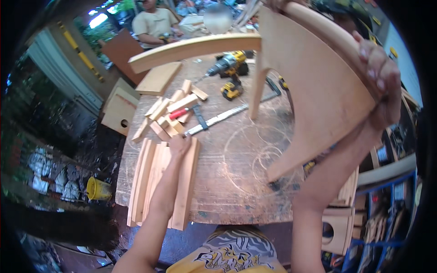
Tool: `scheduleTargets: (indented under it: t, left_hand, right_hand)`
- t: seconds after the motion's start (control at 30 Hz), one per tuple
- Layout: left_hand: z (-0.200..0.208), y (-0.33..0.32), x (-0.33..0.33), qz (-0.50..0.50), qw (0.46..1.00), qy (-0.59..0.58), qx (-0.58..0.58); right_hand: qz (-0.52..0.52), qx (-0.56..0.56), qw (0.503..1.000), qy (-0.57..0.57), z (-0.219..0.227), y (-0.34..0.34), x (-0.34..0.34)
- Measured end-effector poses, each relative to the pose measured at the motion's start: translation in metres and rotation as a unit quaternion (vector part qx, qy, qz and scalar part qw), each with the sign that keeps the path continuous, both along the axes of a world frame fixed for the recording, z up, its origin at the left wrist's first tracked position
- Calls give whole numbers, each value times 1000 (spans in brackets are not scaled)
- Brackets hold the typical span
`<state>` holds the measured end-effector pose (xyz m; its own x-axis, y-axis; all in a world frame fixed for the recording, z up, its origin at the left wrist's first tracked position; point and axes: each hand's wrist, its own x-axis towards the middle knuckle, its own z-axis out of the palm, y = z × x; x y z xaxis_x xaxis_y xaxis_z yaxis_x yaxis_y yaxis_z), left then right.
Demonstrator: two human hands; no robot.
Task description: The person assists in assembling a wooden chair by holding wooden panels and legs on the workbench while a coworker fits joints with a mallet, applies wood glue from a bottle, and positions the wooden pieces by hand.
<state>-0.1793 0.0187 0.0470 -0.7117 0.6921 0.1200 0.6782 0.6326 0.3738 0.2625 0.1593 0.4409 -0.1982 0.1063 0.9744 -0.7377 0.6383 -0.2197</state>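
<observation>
My right hand [381, 75] is wrapped round the thick curved edge of a large wooden furniture frame [318, 73], tilted up over the right side of the table. The frame has a broad curved side panel and a long wooden rail [195, 51] reaching left. My left hand [180, 144] is closed at the far end of several long wooden slats [184, 195] lying side by side. Its fingers touch or nearly touch the end of a bar clamp [223, 119] with a red handle; what they grip is hidden.
A yellow and black cordless drill [233, 73] stands beyond the clamp. Short wood blocks [175, 107] lie piled on the worn table [227, 182], near a flat board [159, 78]. One person [154, 25] is at the back; another is partly hidden behind the frame. A yellow bucket [99, 189] stands left.
</observation>
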Motion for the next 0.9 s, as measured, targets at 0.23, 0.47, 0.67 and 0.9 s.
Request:
scheduleTargets:
  t: [0.23, 0.47, 0.67, 0.9]
  left_hand:
    - [14, -18, -1, 17, 999, -35, -2]
    - [6, -2, -2, 8, 999, -49, 11]
    - [3, -5, -2, 17, 999, -37, 28]
    - [10, -1, 2, 41, 996, -59, 49]
  right_hand:
    - [-66, -1, 998, -14, -1, -2, -1]
    - [-66, -43, 996, -33, -2, 12, 17]
    - [-99, -33, 994, -15, 0, 7, 7]
    - [-85, -29, 996, -5, 1, 8, 16]
